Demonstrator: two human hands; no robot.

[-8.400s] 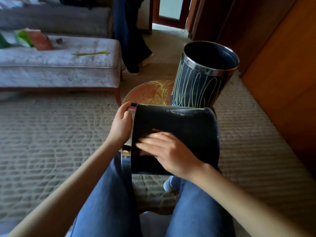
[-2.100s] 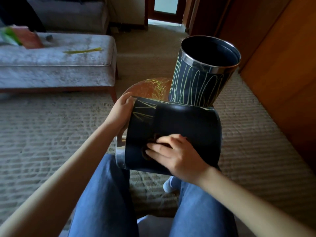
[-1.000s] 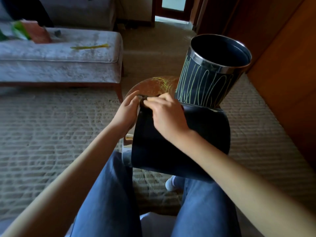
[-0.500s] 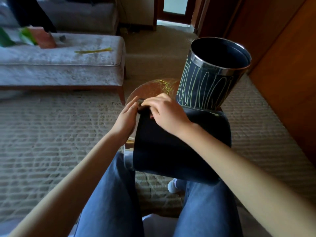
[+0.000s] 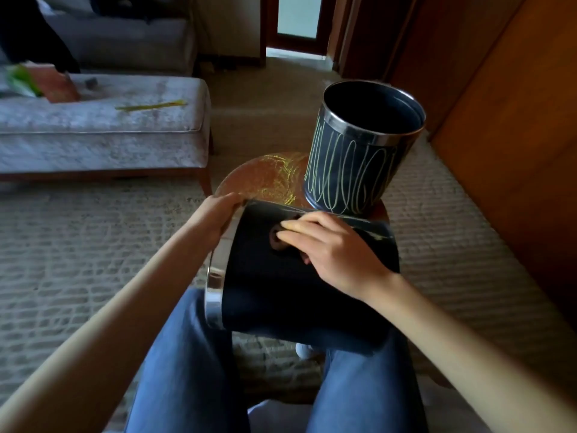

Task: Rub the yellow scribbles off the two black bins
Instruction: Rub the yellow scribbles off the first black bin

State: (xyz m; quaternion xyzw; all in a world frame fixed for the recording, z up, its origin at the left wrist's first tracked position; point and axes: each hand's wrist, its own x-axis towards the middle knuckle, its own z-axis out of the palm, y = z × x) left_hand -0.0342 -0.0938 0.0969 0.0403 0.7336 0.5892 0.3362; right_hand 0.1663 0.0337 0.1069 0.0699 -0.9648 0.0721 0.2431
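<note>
One black bin (image 5: pixel 281 295) lies on its side across my lap, chrome rim to the left. My left hand (image 5: pixel 215 218) grips that rim at its top. My right hand (image 5: pixel 327 248) presses a small dark rubbing pad (image 5: pixel 276 243) against the bin's upper side. A few yellow marks (image 5: pixel 373 235) remain near the bin's far edge. The second black bin (image 5: pixel 359 157) stands upright on a round wooden stool (image 5: pixel 262 179), its wall covered in looping yellow scribbles.
Yellow scribbles also mark the stool top. A grey upholstered bench (image 5: pixel 103 129) stands at the left with a yellow stick (image 5: pixel 150 105) and coloured items on it. Wooden cabinet panels (image 5: pixel 515 120) run along the right. Patterned carpet covers the floor.
My right hand has slid back from the bin's top rim edge toward the middle of its side, with the pad under the fingers. My left hand keeps its hold on the rim.
</note>
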